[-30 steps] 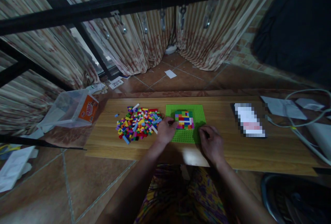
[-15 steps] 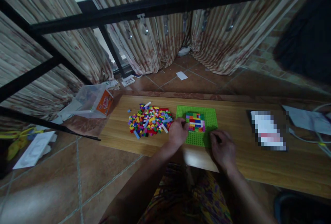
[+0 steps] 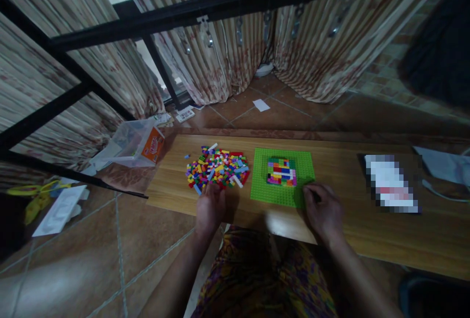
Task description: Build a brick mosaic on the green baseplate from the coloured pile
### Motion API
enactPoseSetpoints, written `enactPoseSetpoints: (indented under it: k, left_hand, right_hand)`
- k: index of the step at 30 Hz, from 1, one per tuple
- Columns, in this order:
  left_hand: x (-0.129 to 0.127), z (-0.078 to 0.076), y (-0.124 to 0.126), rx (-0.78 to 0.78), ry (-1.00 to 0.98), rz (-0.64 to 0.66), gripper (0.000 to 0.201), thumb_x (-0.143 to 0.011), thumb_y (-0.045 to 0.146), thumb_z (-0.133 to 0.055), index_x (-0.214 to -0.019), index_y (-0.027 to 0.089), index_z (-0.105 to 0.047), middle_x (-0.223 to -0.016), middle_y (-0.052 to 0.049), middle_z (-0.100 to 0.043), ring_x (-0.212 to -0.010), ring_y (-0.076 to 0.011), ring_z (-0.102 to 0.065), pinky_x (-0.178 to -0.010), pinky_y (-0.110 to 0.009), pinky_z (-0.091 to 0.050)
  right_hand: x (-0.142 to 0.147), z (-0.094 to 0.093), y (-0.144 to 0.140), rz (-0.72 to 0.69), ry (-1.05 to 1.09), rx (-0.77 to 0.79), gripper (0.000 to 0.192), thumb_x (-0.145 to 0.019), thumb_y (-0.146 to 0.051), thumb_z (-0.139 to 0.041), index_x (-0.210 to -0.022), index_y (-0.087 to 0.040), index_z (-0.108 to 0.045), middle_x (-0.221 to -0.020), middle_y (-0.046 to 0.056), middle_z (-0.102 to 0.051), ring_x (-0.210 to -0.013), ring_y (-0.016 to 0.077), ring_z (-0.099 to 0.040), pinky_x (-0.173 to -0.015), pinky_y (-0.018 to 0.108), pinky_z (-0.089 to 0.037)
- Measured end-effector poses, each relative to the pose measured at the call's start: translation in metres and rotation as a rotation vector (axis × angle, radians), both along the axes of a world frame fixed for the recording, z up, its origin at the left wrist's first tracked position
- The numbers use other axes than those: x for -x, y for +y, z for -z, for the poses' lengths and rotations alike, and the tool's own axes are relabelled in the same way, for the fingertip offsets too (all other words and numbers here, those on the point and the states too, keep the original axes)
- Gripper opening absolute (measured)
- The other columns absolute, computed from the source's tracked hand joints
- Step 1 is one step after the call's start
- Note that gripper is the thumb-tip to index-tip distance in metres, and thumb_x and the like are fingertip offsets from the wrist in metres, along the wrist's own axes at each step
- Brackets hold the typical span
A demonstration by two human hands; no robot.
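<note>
Left hand rests at the near edge of the brick pile, fingers curled down onto the nearest bricks; whether it holds one cannot be told. Right hand sits at the near right corner of the green baseplate, fingers bent and close together on that corner; nothing seen in its grip.

Baseplate lies flat on the board, about the middle of its length, close to the near edge. A small block of mixed-colour bricks, the build, stands on the plate's far half. Pile lies just left of the plate, touching or nearly touching its left edge.

A clear tub with an orange label lies tipped on the floor off the board's far left corner. A blurred flat item lies on the board toward its right end, well apart from the plate
</note>
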State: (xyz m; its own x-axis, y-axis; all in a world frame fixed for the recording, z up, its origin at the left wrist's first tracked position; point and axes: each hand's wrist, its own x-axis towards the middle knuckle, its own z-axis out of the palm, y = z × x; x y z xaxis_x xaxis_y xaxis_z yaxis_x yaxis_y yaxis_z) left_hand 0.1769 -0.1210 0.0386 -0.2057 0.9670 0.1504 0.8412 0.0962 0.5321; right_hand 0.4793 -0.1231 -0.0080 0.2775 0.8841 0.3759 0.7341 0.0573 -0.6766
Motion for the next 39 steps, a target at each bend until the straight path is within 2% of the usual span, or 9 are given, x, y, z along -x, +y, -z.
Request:
enactPoseSetpoints:
  k: [4, 9, 13, 16, 20, 24, 31, 34, 39]
  left_hand:
    - [0.007, 0.003, -0.003, 0.050, 0.106, -0.054, 0.010, -0.087, 0.027, -0.056, -0.090, 0.018, -0.060, -0.082, -0.005, -0.064, -0.073, -0.0191, -0.062, -0.064, -0.028, -0.043]
    - [0.004, 0.004, 0.002, 0.062, 0.211, -0.017, 0.014, -0.088, 0.027, -0.054, -0.086, 0.018, -0.063, -0.090, -0.007, -0.065, -0.074, -0.0180, -0.061, -0.062, -0.026, -0.040]
    - [0.006, 0.002, 0.004, 0.068, 0.225, -0.014, 0.016, -0.089, 0.026, -0.052, -0.082, 0.019, -0.063, -0.089, -0.007, -0.065, -0.072, -0.0167, -0.061, -0.060, -0.025, -0.039]
    - [0.003, -0.001, 0.004, 0.046, 0.162, -0.001, 0.015, -0.089, 0.026, -0.051, -0.080, 0.019, -0.062, -0.082, -0.004, -0.066, -0.071, -0.0161, -0.062, -0.061, -0.024, -0.040]
    - [-0.015, -0.004, 0.005, 0.031, -0.050, 0.117, 0.012, -0.087, 0.026, -0.053, -0.083, 0.020, -0.061, -0.073, -0.001, -0.067, -0.067, -0.0142, -0.064, -0.061, -0.023, -0.044]
    - [-0.048, -0.009, 0.008, 0.049, -0.203, 0.303, 0.012, -0.089, 0.026, -0.052, -0.088, 0.021, -0.062, -0.081, -0.002, -0.069, -0.072, -0.0139, -0.065, -0.066, -0.023, -0.048]
    - [-0.089, -0.015, 0.025, 0.010, -0.231, 0.484, 0.015, -0.091, 0.017, -0.050, -0.092, 0.022, -0.064, -0.095, -0.004, -0.069, -0.089, -0.0148, -0.064, -0.081, -0.026, -0.050]
    - [-0.098, -0.013, 0.033, -0.007, -0.196, 0.505, 0.016, -0.091, 0.017, -0.051, -0.097, 0.023, -0.065, -0.098, -0.004, -0.069, -0.094, -0.0162, -0.064, -0.086, -0.028, -0.050]
    - [-0.106, -0.008, 0.039, -0.012, -0.101, 0.504, 0.017, -0.093, 0.019, -0.052, -0.099, 0.021, -0.067, -0.098, -0.005, -0.068, -0.092, -0.0176, -0.063, -0.085, -0.030, -0.049]
  right_hand:
    - [0.000, 0.000, 0.000, 0.001, 0.002, -0.012, 0.029, -0.090, -0.041, -0.049, -0.086, -0.019, -0.068, -0.092, 0.011, -0.067, -0.090, 0.0259, -0.061, -0.082, 0.041, -0.048]
    - [0.000, 0.003, 0.000, -0.015, -0.001, -0.035, 0.027, -0.090, -0.039, -0.049, -0.086, -0.020, -0.068, -0.091, 0.009, -0.067, -0.089, 0.0251, -0.061, -0.082, 0.041, -0.048]
    - [0.001, 0.000, 0.000, -0.001, 0.016, -0.041, 0.026, -0.091, -0.038, -0.050, -0.085, -0.020, -0.068, -0.092, 0.010, -0.066, -0.090, 0.0250, -0.060, -0.083, 0.041, -0.048]
    - [0.003, -0.002, 0.001, -0.008, 0.028, -0.029, 0.026, -0.091, -0.037, -0.049, -0.086, -0.019, -0.067, -0.092, 0.010, -0.066, -0.091, 0.0247, -0.060, -0.083, 0.040, -0.048]
    - [0.003, -0.001, 0.002, 0.001, 0.023, -0.038, 0.023, -0.090, -0.035, -0.051, -0.085, -0.019, -0.067, -0.092, 0.010, -0.066, -0.091, 0.0243, -0.060, -0.084, 0.040, -0.048]
    - [0.002, 0.000, 0.002, -0.005, 0.032, -0.035, 0.022, -0.091, -0.033, -0.049, -0.087, -0.021, -0.067, -0.093, 0.009, -0.066, -0.091, 0.0239, -0.060, -0.084, 0.040, -0.049]
    - [0.003, -0.002, 0.003, -0.010, 0.032, -0.024, 0.022, -0.091, -0.031, -0.048, -0.086, -0.021, -0.067, -0.092, 0.009, -0.066, -0.090, 0.0239, -0.060, -0.083, 0.039, -0.049]
    - [0.004, -0.002, 0.003, -0.003, 0.029, -0.024, 0.023, -0.091, -0.031, -0.048, -0.086, -0.021, -0.068, -0.092, 0.009, -0.066, -0.090, 0.0239, -0.060, -0.082, 0.039, -0.049]
    - [0.004, -0.004, 0.003, -0.002, 0.035, -0.012, 0.022, -0.091, -0.030, -0.048, -0.086, -0.021, -0.067, -0.093, 0.009, -0.066, -0.091, 0.0238, -0.060, -0.083, 0.039, -0.048]
